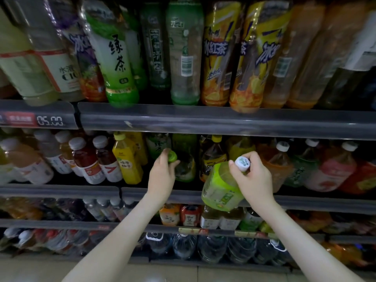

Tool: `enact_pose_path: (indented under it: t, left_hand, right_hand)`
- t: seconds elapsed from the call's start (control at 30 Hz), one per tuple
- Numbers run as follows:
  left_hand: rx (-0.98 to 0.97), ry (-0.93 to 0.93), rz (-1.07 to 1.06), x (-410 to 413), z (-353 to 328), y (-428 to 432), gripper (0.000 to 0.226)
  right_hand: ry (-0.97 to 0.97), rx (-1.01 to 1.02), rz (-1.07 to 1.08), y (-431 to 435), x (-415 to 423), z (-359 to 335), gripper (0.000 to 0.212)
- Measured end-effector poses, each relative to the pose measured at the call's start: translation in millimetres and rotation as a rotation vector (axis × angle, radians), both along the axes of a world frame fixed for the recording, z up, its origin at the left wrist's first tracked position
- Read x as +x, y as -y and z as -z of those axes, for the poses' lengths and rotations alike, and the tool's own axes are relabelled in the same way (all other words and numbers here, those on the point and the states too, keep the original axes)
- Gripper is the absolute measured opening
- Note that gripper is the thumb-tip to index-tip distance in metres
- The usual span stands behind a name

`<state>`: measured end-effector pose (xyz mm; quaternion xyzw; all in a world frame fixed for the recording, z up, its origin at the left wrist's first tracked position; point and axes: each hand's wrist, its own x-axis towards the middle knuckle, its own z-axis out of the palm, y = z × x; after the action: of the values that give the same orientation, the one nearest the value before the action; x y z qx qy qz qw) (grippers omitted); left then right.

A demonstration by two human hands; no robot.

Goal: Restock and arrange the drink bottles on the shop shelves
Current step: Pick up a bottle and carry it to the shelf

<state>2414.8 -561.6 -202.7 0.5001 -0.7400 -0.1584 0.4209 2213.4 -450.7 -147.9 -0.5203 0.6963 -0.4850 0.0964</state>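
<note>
Left hand (pixel 162 176) extended toward 12 o'clock, gripping green cap (pixel 172 156); right hand (pixel 255 178), at 3 o'clock, pinching tilted white-capped bottle (pixel 220 190) by cap.

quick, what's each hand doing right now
Left hand: grips the green-capped bottle at its cap.
Right hand: holds the white-capped bottle by its cap.
</note>
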Motion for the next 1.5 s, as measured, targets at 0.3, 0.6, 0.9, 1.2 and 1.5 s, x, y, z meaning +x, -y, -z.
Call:
enact_pose_path:
  t: [0.3,0.6,0.9,1.2,1.5]
  left_hand:
    - [0.072,0.078,-0.148,38,-18,33,0.047]
    - [0.201,0.245,-0.199,36,-35,69,0.043]
    - [0.091,0.349,-0.008,54,9,32,0.085]
    - [0.067,0.509,-0.118,52,29,30,0.110]
    - [0.084,0.479,-0.131,48,37,38,0.107]
  right_hand:
    - [0.176,0.003,-0.040,39,34,4,0.019]
    - [0.040,0.091,-0.096,97,77,8,0.032]
    - [-0.065,0.213,-0.206,119,90,21,0.034]
    - [-0.847,0.370,-0.323,116,79,32,0.090]
    - [-0.919,0.425,-0.221,138,75,58,0.090]
